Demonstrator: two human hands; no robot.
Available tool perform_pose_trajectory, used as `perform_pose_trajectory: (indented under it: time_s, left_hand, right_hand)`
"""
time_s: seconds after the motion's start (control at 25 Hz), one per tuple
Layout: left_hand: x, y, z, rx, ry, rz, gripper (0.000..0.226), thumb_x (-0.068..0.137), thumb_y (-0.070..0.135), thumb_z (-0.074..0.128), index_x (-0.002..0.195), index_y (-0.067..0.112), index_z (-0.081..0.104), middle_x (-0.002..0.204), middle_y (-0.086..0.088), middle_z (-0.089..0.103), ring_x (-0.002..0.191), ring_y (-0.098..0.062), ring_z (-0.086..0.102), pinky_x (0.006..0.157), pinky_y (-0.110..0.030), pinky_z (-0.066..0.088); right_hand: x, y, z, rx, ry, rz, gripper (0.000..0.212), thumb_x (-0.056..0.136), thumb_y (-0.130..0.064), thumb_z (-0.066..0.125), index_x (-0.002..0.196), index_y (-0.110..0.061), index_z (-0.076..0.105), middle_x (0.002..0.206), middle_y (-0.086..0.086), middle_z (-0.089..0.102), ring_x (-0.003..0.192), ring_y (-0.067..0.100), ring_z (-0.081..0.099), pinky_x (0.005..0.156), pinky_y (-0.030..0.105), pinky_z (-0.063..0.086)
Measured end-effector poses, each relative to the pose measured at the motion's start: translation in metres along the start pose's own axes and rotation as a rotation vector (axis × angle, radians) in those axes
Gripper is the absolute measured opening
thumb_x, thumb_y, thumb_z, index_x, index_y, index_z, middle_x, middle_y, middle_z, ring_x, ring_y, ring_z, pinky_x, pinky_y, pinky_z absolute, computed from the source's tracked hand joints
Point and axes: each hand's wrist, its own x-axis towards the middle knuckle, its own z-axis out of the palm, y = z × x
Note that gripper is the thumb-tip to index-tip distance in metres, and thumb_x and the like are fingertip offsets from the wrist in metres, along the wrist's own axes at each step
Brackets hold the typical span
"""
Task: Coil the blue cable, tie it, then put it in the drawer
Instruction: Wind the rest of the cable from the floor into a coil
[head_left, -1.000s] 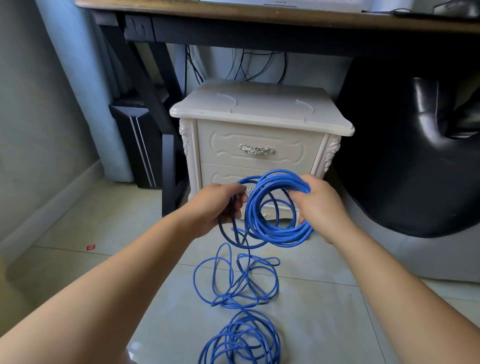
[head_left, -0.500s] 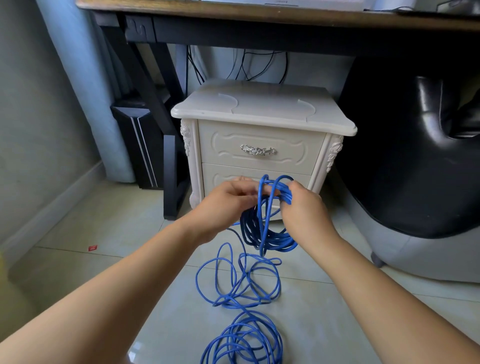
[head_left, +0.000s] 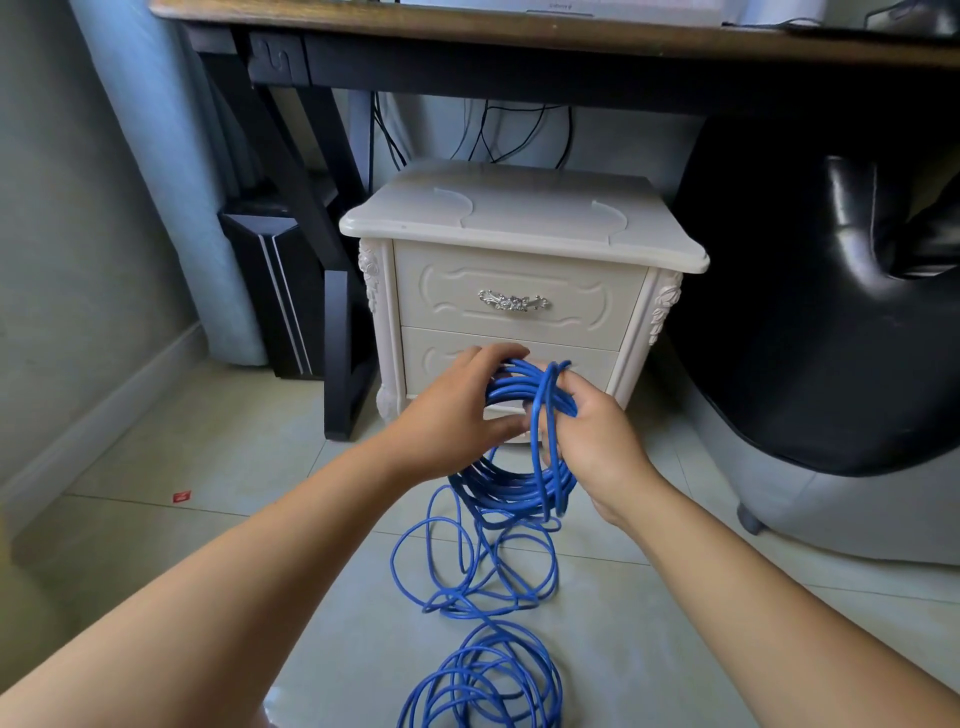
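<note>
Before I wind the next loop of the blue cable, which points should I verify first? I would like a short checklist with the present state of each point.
1. Coil held firmly: ok; the left grip and the right grip both hold the coil.
2. All cable wound: not ok; loose loops lie on the floor.
3. Loose loops free of knots: cannot tell.
4. Coil tied: not ok; no tie is visible.
5. Drawer open: not ok; the top drawer is shut.
</note>
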Motion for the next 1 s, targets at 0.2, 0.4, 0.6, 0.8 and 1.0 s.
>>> perform_pose_trajectory:
  time_s: [0.2, 0.4, 0.6, 0.8, 1.0]
  left_hand:
    - [0.003, 0.000, -0.003, 0.111, -0.088, -0.040, 0.056, 0.092, 0.038, 0.063, 0.140, 0.017, 0.044, 0.122, -0.003, 0.059, 0.097, -0.011, 0.058, 0.072, -0.011, 0.035]
    - [0.007, 0.004, -0.006, -0.002, -0.115, -0.087, 0.039, 0.089, 0.038, 0.066, 0.110, 0.010, 0.051, 0.083, 0.001, 0.055, 0.055, -0.003, 0.056, 0.048, -0.015, 0.044]
    - [0.005, -0.011, -0.017, -0.180, -0.001, -0.303, 0.031, 0.095, 0.044, 0.055, 0.100, 0.013, 0.055, 0.069, 0.002, 0.048, 0.044, -0.012, 0.060, 0.053, -0.033, 0.057]
    - [0.006, -0.021, -0.022, -0.269, 0.240, -0.392, 0.030, 0.097, 0.046, 0.051, 0.085, 0.018, 0.048, 0.072, -0.005, 0.049, 0.046, -0.016, 0.064, 0.044, -0.029, 0.049]
    - [0.009, -0.016, -0.022, -0.357, 0.348, -0.353, 0.032, 0.098, 0.041, 0.052, 0.081, 0.014, 0.044, 0.067, -0.002, 0.044, 0.039, -0.009, 0.056, 0.063, -0.056, 0.057]
  right_hand:
    - [0.006, 0.000, -0.007, 0.065, -0.053, -0.016, 0.062, 0.090, -0.006, 0.063, 0.128, -0.053, 0.049, 0.106, -0.019, 0.068, 0.083, -0.004, 0.065, 0.076, 0.014, 0.053]
    - [0.014, -0.001, -0.020, 0.224, -0.264, 0.052, 0.072, 0.088, -0.002, 0.064, 0.137, -0.051, 0.041, 0.129, 0.003, 0.063, 0.107, 0.016, 0.066, 0.109, 0.041, 0.043]
    - [0.022, -0.010, -0.046, 0.761, -0.271, 0.222, 0.064, 0.077, 0.011, 0.038, 0.130, -0.022, 0.054, 0.100, 0.014, 0.072, 0.093, 0.029, 0.071, 0.089, 0.045, 0.053]
    - [0.033, 0.012, -0.065, -0.021, -0.008, 0.485, 0.039, 0.088, 0.006, 0.033, 0.114, 0.002, 0.062, 0.064, 0.013, 0.057, 0.056, 0.025, 0.061, 0.076, 0.044, 0.055]
    - [0.026, 0.001, -0.042, -0.378, 0.152, 0.092, 0.031, 0.099, -0.029, 0.047, 0.123, -0.015, 0.062, 0.127, 0.002, 0.063, 0.118, 0.021, 0.055, 0.095, 0.027, 0.038]
